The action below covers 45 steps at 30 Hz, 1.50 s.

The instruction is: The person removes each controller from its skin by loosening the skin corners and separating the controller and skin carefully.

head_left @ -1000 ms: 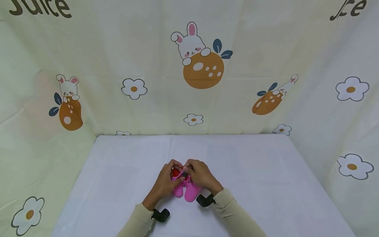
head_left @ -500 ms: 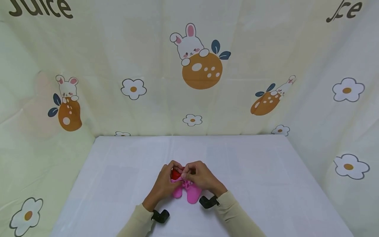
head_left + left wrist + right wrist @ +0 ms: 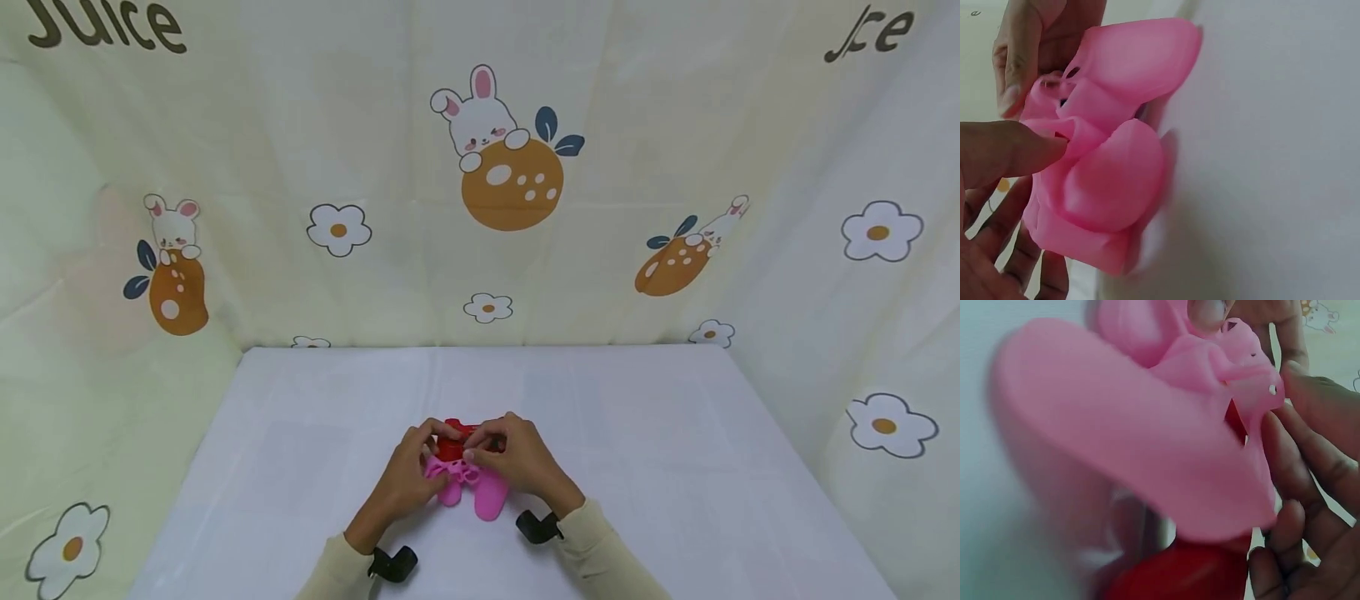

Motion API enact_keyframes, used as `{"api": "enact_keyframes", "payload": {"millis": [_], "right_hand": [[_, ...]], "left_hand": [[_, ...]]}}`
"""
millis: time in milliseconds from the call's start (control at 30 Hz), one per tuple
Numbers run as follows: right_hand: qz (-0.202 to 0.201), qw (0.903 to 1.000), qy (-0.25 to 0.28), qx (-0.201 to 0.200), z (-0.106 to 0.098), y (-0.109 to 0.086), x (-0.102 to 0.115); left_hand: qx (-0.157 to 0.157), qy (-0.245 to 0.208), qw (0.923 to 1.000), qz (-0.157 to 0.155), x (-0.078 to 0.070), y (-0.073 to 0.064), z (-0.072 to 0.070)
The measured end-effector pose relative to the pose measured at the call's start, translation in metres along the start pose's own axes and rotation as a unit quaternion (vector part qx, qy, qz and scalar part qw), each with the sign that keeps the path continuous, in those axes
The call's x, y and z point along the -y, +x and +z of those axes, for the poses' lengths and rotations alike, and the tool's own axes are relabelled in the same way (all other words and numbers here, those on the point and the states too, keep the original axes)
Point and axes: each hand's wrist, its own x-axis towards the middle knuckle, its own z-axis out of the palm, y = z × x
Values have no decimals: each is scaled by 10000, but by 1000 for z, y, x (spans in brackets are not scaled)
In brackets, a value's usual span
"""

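A soft pink silicone cover (image 3: 490, 496) with two rounded lobes and small holes sits partly over a glossy red item (image 3: 450, 449), which looks like a game controller. My left hand (image 3: 405, 471) grips the cover from the left; its thumb (image 3: 1041, 147) presses on the pink front while the fingers reach behind. From the right, my right hand (image 3: 525, 454) pinches the cover's upper edge, thumb (image 3: 1319, 394) at a strip with holes. Below the pink lobe in the right wrist view, a red rounded end (image 3: 1185, 572) shows. Much of the red item is hidden.
A white-covered table (image 3: 637, 433) lies under the hands. Behind it hangs a cream curtain (image 3: 405, 108) printed with rabbits, oranges and flowers. Black wrist cameras (image 3: 393, 564) are strapped at both wrists.
The pink cover's upper edge has come down toward the person, and more of the red item shows above it. The right hand has shifted slightly right and nearer; the left has moved slightly left.
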Motion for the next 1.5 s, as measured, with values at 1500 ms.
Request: {"api": "enact_keyframes", "payload": {"millis": [1500], "right_hand": [[740, 9930, -185, -898, 13, -57, -39]], "left_hand": [[-483, 635, 9968, 4, 15, -22, 4]]}}
